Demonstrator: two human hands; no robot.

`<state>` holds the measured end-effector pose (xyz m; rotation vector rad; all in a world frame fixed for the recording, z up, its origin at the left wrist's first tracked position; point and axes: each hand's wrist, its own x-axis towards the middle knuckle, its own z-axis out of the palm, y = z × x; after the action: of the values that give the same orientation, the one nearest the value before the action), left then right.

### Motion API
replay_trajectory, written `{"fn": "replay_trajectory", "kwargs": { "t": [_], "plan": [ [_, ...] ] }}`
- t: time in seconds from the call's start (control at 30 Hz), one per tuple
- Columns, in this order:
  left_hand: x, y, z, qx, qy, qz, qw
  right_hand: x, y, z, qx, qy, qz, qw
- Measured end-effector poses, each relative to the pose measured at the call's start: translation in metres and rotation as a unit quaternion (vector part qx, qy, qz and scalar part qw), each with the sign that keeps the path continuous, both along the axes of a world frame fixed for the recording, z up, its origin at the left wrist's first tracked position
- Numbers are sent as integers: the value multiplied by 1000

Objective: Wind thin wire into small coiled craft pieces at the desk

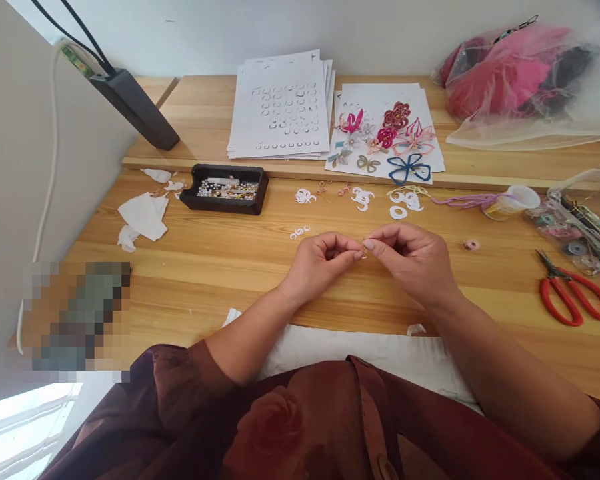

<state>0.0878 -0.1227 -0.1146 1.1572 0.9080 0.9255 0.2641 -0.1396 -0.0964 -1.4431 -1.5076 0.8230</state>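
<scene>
Head view shows both forearms reaching in from the near edge of the pale, striped wooden table (pixel 220 273) and slanting toward each other, so that the two bare hands nearly meet above the middle of it. The left hand (pixel 320 263) is turned with its thumb side up and its fingers curled inward; thumb and forefinger are clamped on a tiny pale piece with a yellowish glint (pixel 364 254), which sits right between the two hands. The right hand (pixel 414 259) mirrors it, wrist bent inward, knuckles raised, its thumb and forefinger tips brought together just beside that piece; what lies between those tips is too small to tell.

Just beyond the left hand lies a short row of small white crescent cut-outs (pixel 300 232). Farther back, larger white crescent pieces (pixel 305 195) lie in a cluster, near a black rectangular plastic box (pixel 223 202) of mixed beads. To the right of the right hand, a small pink spool of thread (pixel 471 245) lies near, and red-handled metal scissors (pixel 560 303) lie well apart. Beneath the forearms, a folded white cloth (pixel 360 341) runs along the table's near edge.
</scene>
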Motion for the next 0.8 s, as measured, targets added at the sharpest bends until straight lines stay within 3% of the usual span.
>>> {"fn": "replay_trajectory", "kwargs": {
  "t": [0.1,0.23,0.37,0.47,0.67,0.8],
  "plan": [
    [0,0,1,-35,-33,1,999,0,5,-3,-125,121,19,985],
    [0,1,2,-62,-52,24,996,-2,6,-7,-142,157,20,977],
    [2,3,1,-70,-60,55,994,-4,0,-8,-74,55,13,996],
    [2,4,1,-68,-70,76,992,-7,-5,-8,20,-51,-2,998],
    [1,4,-3,-54,-49,94,993,-8,-8,-11,228,-232,16,946],
    [2,4,-5,-25,-25,103,994,-7,-8,-9,287,-279,32,916]
  ]
}}
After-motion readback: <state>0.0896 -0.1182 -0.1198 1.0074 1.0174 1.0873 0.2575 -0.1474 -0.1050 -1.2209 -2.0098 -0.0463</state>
